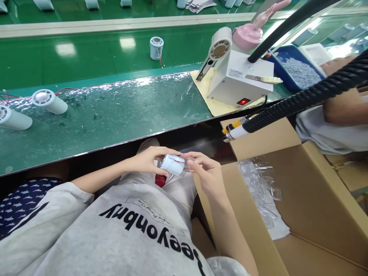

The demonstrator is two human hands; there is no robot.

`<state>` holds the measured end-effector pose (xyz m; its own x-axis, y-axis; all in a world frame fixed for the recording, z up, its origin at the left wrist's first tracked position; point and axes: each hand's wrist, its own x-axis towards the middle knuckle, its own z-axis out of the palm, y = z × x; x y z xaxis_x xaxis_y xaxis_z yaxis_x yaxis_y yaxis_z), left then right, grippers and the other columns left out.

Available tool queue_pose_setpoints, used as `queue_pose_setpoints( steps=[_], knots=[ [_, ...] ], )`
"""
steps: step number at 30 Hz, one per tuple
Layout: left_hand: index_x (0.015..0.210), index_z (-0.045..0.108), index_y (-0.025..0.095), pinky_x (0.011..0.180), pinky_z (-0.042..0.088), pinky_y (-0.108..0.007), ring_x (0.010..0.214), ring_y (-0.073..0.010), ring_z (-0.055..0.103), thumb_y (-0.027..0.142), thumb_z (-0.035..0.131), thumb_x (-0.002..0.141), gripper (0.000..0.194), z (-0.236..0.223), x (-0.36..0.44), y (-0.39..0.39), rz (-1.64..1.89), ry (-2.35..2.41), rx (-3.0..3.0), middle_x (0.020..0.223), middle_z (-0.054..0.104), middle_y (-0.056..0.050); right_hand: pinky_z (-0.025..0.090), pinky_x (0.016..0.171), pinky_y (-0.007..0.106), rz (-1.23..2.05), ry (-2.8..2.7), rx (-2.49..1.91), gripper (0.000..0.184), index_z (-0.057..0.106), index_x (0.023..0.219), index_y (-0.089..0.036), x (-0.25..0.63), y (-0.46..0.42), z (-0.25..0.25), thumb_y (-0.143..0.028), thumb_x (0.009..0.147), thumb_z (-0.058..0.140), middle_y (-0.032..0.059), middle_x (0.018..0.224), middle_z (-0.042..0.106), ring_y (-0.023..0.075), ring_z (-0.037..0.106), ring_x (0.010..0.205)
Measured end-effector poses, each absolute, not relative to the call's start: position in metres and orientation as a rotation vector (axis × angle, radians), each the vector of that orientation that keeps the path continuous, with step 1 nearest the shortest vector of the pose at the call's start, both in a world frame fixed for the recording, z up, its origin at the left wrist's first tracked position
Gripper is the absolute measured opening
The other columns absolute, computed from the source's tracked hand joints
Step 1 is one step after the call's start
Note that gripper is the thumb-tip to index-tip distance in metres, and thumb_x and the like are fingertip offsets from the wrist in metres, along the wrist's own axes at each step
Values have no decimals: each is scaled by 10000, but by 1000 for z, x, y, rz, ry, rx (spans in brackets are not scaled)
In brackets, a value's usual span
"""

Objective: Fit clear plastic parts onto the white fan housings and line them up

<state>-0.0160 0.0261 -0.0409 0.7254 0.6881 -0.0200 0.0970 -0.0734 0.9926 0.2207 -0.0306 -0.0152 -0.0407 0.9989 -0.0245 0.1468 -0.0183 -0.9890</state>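
Over my lap, both hands hold one small white cylindrical part (171, 164) with thin red wires. My left hand (149, 160) grips its left end, fingers curled around it. My right hand (207, 172) pinches the right end, where a clear plastic piece (185, 168) sits against the part. Below the bench edge, the hands are close to my grey trousers.
A green bench (115, 111) carries similar white cylinders (48, 101) (13, 119) (156, 48). A white tape dispenser box (240, 78) sits on yellow paper. A black coiled hose with a tool tip (234, 132) hangs over an open cardboard box (316, 199) holding clear plastic pieces. Another person's arm (342, 111) is at right.
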Motion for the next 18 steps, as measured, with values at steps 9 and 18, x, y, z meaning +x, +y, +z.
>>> queue_pose_setpoints(
  steps=[9,18],
  knots=[
    [1399,668,231,816,579,-286,926,-172,708,341,885,769,676,-21,-17,15,540,736,1247,1343,707,-111,610,1097,494,891,-1824,-1194,343,759,1237,-286,228,-50,-21,-302,903,832,99,1431,721,320,701,1319],
    [1441,669,279,971,580,-374,1231,-302,681,354,938,735,759,-16,-21,17,556,616,1383,1458,672,-123,660,1031,473,1021,-1733,-1145,398,683,1276,-270,230,-57,-19,-327,913,833,125,1422,721,315,697,1324]
  ],
)
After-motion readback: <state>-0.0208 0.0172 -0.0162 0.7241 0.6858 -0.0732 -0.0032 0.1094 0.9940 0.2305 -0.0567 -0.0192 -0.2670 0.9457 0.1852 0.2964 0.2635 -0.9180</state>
